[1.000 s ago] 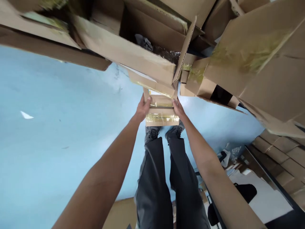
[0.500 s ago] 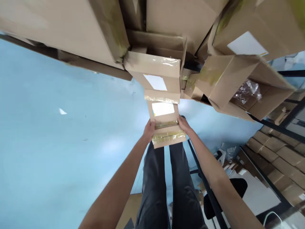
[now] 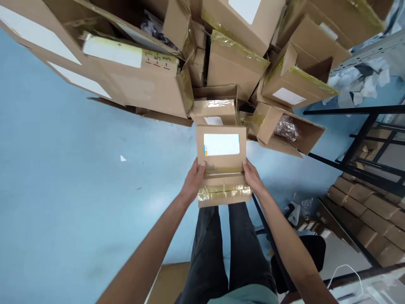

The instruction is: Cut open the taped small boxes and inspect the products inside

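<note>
Between my two hands is a cardboard box (image 3: pixel 223 164) with a white label on its side and shiny tape along the flap nearest me. My left hand (image 3: pixel 193 179) grips its left edge, thumb on the front face. On the opposite edge, my right hand (image 3: pixel 252 175) holds it the same way. The box hangs in front of my legs, over the blue floor. Just beyond it, partly covered by it, stands another labelled cardboard box (image 3: pixel 212 109) with its top open.
Large cardboard boxes (image 3: pixel 136 82) are heaped along the far side. At right, an open box (image 3: pixel 306 133) holds clear plastic wrap (image 3: pixel 286 128). A black metal frame (image 3: pixel 357 141) and stacked cartons (image 3: pixel 370 211) stand farther right. A white scrap (image 3: pixel 122 158) lies on the blue floor (image 3: pixel 104 202).
The held box has come closer and looks larger, and it now stands apart from the box behind it. My view has tilted up, showing more of the heaped boxes. Both hands keep their hold.
</note>
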`<control>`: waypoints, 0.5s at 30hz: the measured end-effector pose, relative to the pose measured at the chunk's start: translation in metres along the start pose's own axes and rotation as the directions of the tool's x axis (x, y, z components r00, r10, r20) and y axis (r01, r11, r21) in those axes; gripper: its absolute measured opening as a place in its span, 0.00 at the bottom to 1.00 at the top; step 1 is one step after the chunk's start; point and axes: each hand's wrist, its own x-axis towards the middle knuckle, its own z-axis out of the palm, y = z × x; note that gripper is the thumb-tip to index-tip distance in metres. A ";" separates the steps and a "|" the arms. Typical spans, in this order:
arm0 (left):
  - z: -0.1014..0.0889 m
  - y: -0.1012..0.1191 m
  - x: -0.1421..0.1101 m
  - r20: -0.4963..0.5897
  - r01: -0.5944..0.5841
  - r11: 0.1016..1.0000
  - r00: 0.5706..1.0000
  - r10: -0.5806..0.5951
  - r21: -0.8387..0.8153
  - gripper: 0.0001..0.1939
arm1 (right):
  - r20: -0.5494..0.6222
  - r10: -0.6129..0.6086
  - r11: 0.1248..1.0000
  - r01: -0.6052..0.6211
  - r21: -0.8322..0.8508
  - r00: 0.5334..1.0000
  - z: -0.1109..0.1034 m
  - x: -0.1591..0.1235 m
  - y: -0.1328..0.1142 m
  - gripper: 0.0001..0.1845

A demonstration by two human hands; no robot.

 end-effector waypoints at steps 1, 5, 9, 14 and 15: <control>-0.005 0.016 0.006 0.002 -0.055 0.998 0.998 0.055 -0.043 0.33 | 0.004 -0.049 0.999 0.049 0.012 0.999 0.001 0.005 -0.013 0.25; -0.019 0.088 0.054 0.036 -0.193 0.961 0.978 0.204 -0.197 0.27 | -0.010 -0.193 0.981 0.193 0.014 0.981 0.003 0.053 -0.057 0.27; -0.037 0.164 0.124 0.180 -0.218 0.933 0.944 0.275 -0.285 0.25 | 0.017 -0.308 0.951 0.308 -0.012 0.951 0.006 0.129 -0.086 0.37; -0.050 0.224 0.195 0.132 -0.518 0.823 0.822 0.555 -0.233 0.29 | 0.015 -0.549 0.831 0.547 -0.105 0.836 0.006 0.213 -0.118 0.43; -0.049 0.228 0.202 0.093 -0.577 0.796 0.796 0.598 -0.182 0.30 | 0.015 -0.577 0.810 0.574 -0.117 0.817 0.006 0.225 -0.124 0.44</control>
